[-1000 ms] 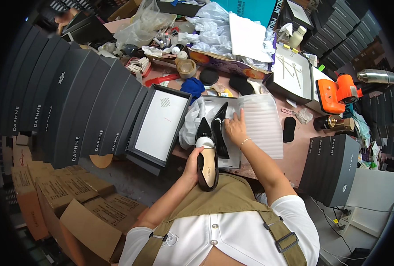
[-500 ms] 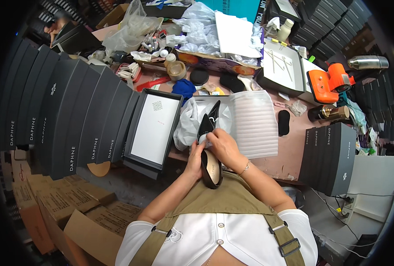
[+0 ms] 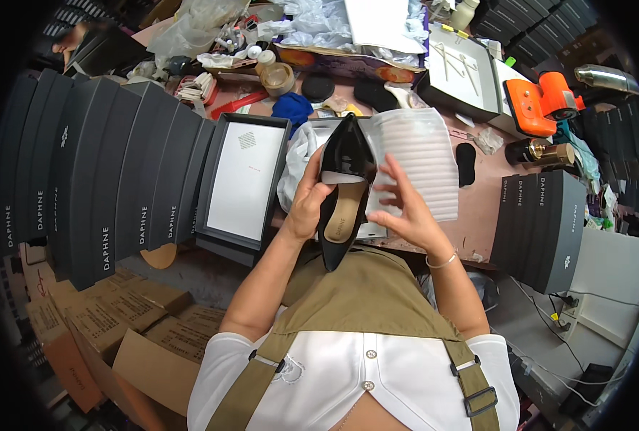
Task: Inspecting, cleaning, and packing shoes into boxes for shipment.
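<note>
My left hand (image 3: 309, 205) grips a black pointed high-heeled shoe (image 3: 346, 149) by its left side, with the toe pointing down toward my apron. The shoe has a tan insole (image 3: 344, 215), and a piece of white paper sits inside it. My right hand (image 3: 405, 213) hovers just right of the shoe with its fingers spread and nothing in them. It is in front of a white ribbed foam sheet (image 3: 423, 154) that lies on the pink table (image 3: 481, 215).
An open dark shoebox (image 3: 246, 179) lined with white paper stands left of the shoe. Rows of dark grey shoeboxes (image 3: 118, 172) stand to the left, and more boxes (image 3: 542, 215) to the right. Cardboard cartons (image 3: 118, 323) lie below left. An orange tape dispenser (image 3: 542, 100) and clutter fill the table's far side.
The shoe in my left hand has come up and closer to me. My right hand left the foam sheet, went to the shoe, and now hangs spread beside it.
</note>
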{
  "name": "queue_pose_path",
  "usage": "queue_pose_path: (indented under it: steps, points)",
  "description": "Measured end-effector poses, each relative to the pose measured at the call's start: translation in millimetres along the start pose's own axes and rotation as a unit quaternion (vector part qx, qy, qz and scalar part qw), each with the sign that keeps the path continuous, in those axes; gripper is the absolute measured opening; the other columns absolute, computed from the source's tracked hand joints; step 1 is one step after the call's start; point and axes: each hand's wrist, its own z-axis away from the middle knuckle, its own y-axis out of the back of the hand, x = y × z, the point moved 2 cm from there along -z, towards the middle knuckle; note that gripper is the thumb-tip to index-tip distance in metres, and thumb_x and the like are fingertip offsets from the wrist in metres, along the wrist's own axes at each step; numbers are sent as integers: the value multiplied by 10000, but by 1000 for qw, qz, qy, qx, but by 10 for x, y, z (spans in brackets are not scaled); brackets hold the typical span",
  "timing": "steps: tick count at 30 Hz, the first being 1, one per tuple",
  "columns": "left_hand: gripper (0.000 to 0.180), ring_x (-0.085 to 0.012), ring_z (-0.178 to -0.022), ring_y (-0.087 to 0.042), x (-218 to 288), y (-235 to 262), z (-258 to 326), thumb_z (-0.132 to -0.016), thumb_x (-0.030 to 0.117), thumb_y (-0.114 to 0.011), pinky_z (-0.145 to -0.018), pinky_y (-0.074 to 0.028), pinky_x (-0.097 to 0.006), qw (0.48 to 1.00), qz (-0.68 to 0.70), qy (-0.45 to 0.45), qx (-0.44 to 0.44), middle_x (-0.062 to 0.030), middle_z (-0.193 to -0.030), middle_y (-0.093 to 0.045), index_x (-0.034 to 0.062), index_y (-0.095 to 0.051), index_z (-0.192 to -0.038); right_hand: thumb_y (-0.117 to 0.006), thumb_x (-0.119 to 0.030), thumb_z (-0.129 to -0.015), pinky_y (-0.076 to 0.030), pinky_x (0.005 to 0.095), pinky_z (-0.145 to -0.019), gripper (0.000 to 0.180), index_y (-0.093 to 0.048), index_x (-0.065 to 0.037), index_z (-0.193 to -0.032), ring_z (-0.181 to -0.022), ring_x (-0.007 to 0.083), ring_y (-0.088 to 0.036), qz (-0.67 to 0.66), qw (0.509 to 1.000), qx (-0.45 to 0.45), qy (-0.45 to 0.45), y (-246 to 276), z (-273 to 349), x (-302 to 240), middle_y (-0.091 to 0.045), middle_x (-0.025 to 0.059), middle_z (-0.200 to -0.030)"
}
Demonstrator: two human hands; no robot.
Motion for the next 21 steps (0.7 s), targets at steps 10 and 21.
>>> queue_pose_path:
  steps: [10,21]
  points:
    - [668,-185,-1276,-378,162,-51,-91,-817,112,-431,-1071,-275,-310,994,-96,22,-44,-126,-1400,-386,11,-242,-1450,-683,-156,-843,-495,277,-732,602,-382,-3,-1342,-889,142,-556,-122,991,-20,-47,-514,168,160,-572,110,-1123]
    - [474,-289,-1175,-523,-801,-156,418,-939,448,-456,-973,-441,-541,846,350,403,-3,-93,-1296,-505,139,-452,-1299,-531,-2,-776,-482,350,-777,478,-517,-58,-1251,-837,309,-580,184,960,-55,205,-6,7,-174,-553,137,-915]
